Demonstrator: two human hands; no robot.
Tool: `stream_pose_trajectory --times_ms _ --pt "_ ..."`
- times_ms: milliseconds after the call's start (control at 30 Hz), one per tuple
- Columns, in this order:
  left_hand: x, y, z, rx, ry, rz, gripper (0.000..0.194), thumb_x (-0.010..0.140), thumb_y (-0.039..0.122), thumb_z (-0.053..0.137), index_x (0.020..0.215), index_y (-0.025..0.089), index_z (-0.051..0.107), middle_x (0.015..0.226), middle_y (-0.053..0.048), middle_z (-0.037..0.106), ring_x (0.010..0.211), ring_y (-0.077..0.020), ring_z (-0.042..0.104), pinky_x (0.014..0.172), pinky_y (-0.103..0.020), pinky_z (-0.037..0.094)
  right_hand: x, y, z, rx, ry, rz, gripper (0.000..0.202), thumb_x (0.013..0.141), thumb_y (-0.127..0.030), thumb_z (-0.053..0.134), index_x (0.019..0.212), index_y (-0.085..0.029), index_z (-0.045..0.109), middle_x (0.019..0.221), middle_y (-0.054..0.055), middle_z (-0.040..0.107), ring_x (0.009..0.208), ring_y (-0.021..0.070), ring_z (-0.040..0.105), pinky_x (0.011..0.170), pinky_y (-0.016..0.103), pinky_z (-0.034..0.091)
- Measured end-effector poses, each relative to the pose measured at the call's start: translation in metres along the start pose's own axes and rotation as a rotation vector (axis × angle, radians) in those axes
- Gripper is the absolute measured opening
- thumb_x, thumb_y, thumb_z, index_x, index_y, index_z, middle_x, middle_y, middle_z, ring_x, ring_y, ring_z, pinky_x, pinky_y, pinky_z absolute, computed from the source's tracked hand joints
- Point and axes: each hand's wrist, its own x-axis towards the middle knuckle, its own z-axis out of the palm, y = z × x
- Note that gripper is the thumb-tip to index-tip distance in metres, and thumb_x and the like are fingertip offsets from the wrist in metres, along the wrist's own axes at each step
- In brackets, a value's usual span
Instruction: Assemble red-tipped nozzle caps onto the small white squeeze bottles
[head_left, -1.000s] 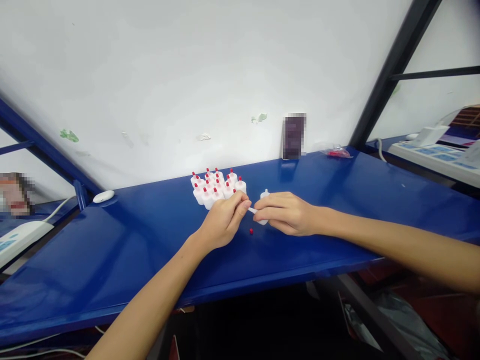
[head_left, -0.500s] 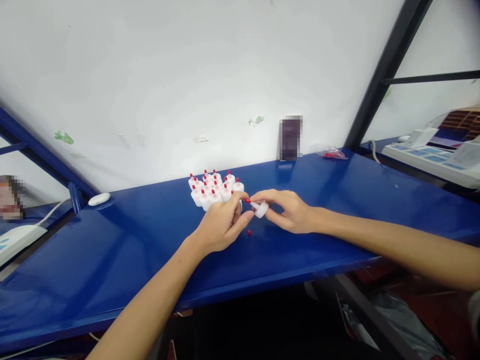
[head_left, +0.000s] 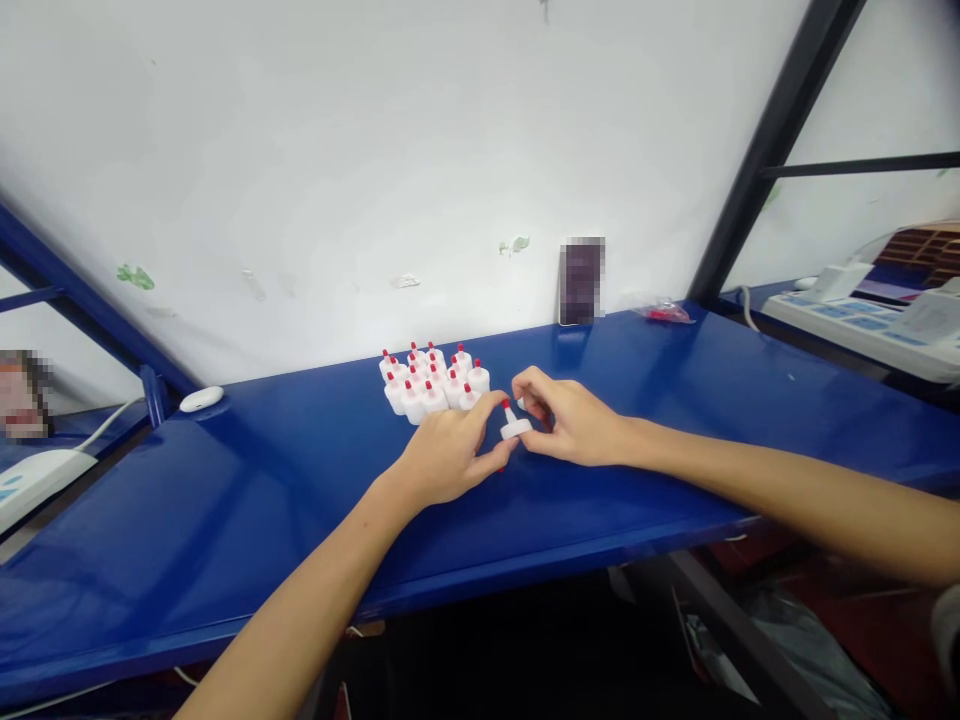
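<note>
A white nozzle cap with a red tip (head_left: 515, 427) stands upright between my two hands, above the blue table (head_left: 315, 490). My left hand (head_left: 450, 450) pinches it, the index finger at the red tip and the thumb at the white base. The thumb of my right hand (head_left: 574, 425) is against the base's right side, and its curled fingers have a small white piece (head_left: 522, 403) at their tips, mostly hidden. Left of the hands, several white bottles with red tips (head_left: 412, 400) are grouped together. A bit of red shows under my left thumb.
A dark phone-like object (head_left: 581, 282) leans on the wall, with a plastic bag of red pieces (head_left: 667, 312) to its right. A white oval case (head_left: 202, 399) lies at the back left. Metal frame posts rise at both sides.
The nozzle cap has turned from tilted to upright. My left thumb has moved to its base and now mostly covers the small red piece on the table. My right fingers have come away from its nozzle.
</note>
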Motion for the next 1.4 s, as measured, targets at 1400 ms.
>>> stream_pose_trajectory --times_ms 1400 --pt "-0.0028 -0.0051 -0.0025 -0.050 0.009 0.050 0.058 0.098 0.053 0.046 0.145 0.019 0.040 0.069 0.004 0.062 0.059 -0.0140 0.056 0.060 -0.026 0.039 0.0011 -0.0048 -0.0015 0.289 -0.098 -0.041 0.022 0.084 -0.033 0.066 0.089 -0.020 0.049 0.067 -0.007 0.050 0.055 0.0093 0.044 0.054 0.024 0.037"
